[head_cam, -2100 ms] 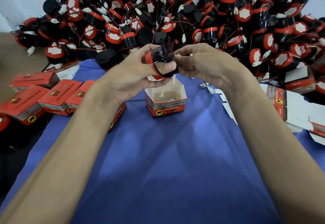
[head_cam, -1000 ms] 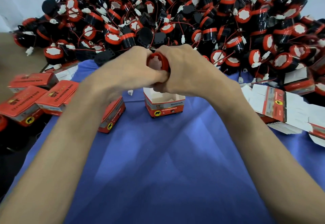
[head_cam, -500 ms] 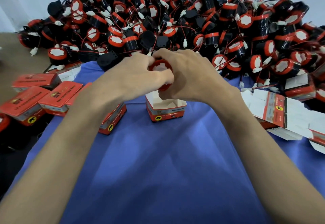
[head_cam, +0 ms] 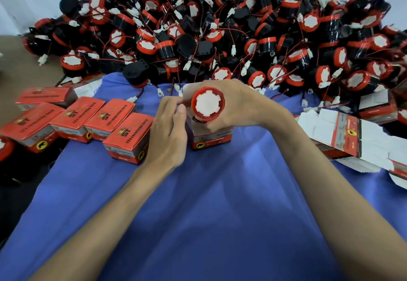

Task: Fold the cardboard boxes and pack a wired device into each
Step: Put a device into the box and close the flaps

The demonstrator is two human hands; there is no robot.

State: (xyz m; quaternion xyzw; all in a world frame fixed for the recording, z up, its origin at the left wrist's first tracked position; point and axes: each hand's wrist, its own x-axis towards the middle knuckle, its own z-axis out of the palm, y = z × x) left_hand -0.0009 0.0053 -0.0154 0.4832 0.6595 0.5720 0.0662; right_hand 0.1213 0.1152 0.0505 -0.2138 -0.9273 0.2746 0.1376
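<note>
Our right hand (head_cam: 240, 106) grasps a round black wired device with a red rim and white face (head_cam: 208, 104), its fingers curled round it just above the open red-and-white cardboard box (head_cam: 212, 140) on the blue cloth (head_cam: 209, 214). Our left hand (head_cam: 169, 131) lies against the box's left side. We cannot tell whether its fingertips pinch the flap.

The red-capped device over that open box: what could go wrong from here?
1. The wire bunched under the device, held in the right hand, might catch on the rim of the open box and block the flaps.
2. The box looks light; pushing off-centre could tip it, though the left hand lies against its side.
3. That hand's wrist is close to a packed box and could nudge it.
</note>
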